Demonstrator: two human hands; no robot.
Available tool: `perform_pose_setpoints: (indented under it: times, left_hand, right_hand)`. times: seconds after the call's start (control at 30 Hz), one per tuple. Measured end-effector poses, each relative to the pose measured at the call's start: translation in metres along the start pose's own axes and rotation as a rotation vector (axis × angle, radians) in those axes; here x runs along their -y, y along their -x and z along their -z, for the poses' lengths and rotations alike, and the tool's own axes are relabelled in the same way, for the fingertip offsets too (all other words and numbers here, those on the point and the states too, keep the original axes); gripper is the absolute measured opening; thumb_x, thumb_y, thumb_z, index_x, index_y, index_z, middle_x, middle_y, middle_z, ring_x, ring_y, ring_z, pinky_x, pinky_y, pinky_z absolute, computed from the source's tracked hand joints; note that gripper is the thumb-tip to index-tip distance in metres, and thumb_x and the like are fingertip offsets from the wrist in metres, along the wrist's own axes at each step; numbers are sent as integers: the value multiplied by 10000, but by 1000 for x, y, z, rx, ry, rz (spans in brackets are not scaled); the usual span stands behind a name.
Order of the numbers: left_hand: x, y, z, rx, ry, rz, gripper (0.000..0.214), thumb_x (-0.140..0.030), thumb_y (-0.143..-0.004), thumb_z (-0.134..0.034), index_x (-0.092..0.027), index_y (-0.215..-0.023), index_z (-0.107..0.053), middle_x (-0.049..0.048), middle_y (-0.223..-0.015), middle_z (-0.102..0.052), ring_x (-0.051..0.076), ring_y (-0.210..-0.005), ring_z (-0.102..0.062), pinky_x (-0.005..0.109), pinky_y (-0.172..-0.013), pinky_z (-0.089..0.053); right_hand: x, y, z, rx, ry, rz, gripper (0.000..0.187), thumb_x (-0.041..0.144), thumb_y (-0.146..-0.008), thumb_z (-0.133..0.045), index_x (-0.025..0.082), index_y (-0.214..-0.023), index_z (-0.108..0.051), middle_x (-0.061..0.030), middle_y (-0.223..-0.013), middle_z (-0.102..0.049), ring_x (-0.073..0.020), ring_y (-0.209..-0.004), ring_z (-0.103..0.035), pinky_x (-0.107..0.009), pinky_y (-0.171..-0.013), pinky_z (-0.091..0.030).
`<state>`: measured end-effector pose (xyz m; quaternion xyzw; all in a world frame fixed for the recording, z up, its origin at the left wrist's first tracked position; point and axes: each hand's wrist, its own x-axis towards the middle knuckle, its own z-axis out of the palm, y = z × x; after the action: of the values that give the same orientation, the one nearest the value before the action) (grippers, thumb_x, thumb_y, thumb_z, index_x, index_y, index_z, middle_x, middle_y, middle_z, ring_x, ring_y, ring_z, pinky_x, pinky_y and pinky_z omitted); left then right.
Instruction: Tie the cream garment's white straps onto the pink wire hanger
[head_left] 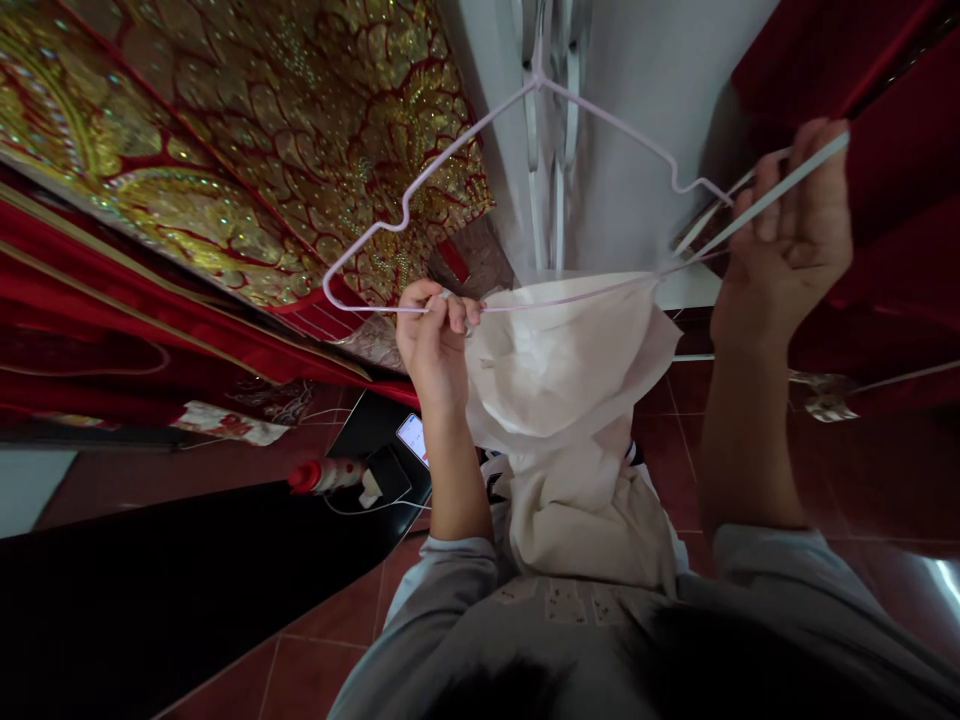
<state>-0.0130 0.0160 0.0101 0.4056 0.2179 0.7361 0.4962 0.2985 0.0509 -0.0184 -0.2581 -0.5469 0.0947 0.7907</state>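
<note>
A pale pink clothes hanger [465, 133] hangs in front of me, its hook at the top. My left hand [439, 340] is closed at its lower bar, pinching the upper edge of a thin off-white garment [555, 350] there. The cloth drapes down from the bar toward my body. My right hand [787, 230] is raised at the hanger's right end, with a flat white strap [795, 185] looped over its fingers and pulled taut up from the garment. The fingers partly hide how the strap is gripped and cover the hanger's right tip.
A gold sequined red garment [322, 130] hangs at the left, and dark red cloth [907, 230] at the right. Grey metal handles [555, 180] are behind the hanger. On a black table [187, 580] are a red-capped bottle [326, 475], a lit phone [412, 438] and a white cable.
</note>
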Motion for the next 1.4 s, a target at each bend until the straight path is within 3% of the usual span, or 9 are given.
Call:
perform_pose_setpoints:
  times: [0.13, 0.27, 0.47, 0.63, 0.83, 1.0, 1.1, 1.23, 1.4]
  left_hand:
    - [-3, -1, 0, -10, -20, 9, 85, -220, -914, -704, -222, -900, -621, -56, -579, -437, 137, -602, -559, 270, -730, -566]
    - [1, 1, -4, -12, 0, 0, 68, -216, -912, -692, -223, -906, -624, -55, -583, -439, 136, -605, -559, 270, -733, -566]
    - [9, 9, -9, -16, 20, 14, 105, -246, -884, -733, -223, -926, -639, -35, -672, -578, 133, -733, -664, 281, -863, -588]
    - [-1, 9, 21, -175, -354, -146, 263, -190, -797, -623, -217, -1050, -692, 58, -1140, -780, 214, -1041, -758, 328, -864, -632]
    - [-19, -11, 68, -370, -700, -628, 248, -107, -775, -578, -199, -967, -706, 53, -1020, -774, 253, -1012, -762, 475, -960, -633]
    - [-45, -34, 74, -149, -694, -687, 572, -417, -827, -864, -304, -1293, -551, 14, -1178, -730, 231, -1032, -771, 424, -957, -624]
    - [-54, -44, 58, 106, -773, -522, 621, -509, -800, -899, -347, -1302, -571, 16, -1203, -724, 264, -1144, -746, 419, -974, -601]
    - [-55, -59, 28, 302, -891, -387, 421, -453, -869, -857, -288, -1215, -682, 12, -912, -726, 216, -857, -729, 360, -780, -583]
    - [-59, -70, 10, 319, -883, -344, 381, -231, -878, -875, -222, -1214, -695, -31, -876, -692, 140, -781, -646, 258, -742, -522]
  right_hand:
    - [-14, 11, 19, -317, 133, 164, 432, 289, -904, -797, 408, -1316, -742, 67, -1378, -704, -181, -1303, -702, -368, -1177, -521]
    - [9, 28, -1, -341, 183, 226, 375, 391, -964, -728, 433, -1337, -717, 43, -1266, -761, -155, -964, -807, -293, -795, -656]
    - [56, 38, -57, 668, 388, -7, 448, 540, -881, -796, 392, -1300, -742, -2, -1243, -796, -275, -1159, -755, -497, -1025, -587]
    - [57, 39, -54, 628, 477, 26, 346, 489, -936, -744, 376, -1263, -739, -6, -1177, -814, -260, -1074, -758, -495, -989, -546]
    - [58, 44, -51, 627, 436, 23, 302, 429, -962, -716, 368, -1257, -731, 10, -1203, -805, -265, -1108, -752, -528, -1054, -515]
    - [56, 42, -52, 580, 425, 110, 115, 345, -959, -712, 334, -1062, -763, 15, -1117, -827, -232, -996, -772, -490, -950, -539]
    - [56, 45, -53, 550, 419, 147, 55, 328, -951, -706, 327, -939, -760, 26, -1092, -831, -222, -955, -769, -482, -919, -536]
    - [57, 50, -57, 519, 404, 126, 62, 334, -931, -722, 313, -901, -772, 16, -1102, -827, -225, -948, -757, -480, -911, -529]
    - [59, 51, -57, 519, 361, 116, 44, 359, -922, -737, 346, -905, -776, 30, -1121, -824, -231, -958, -754, -505, -931, -530]
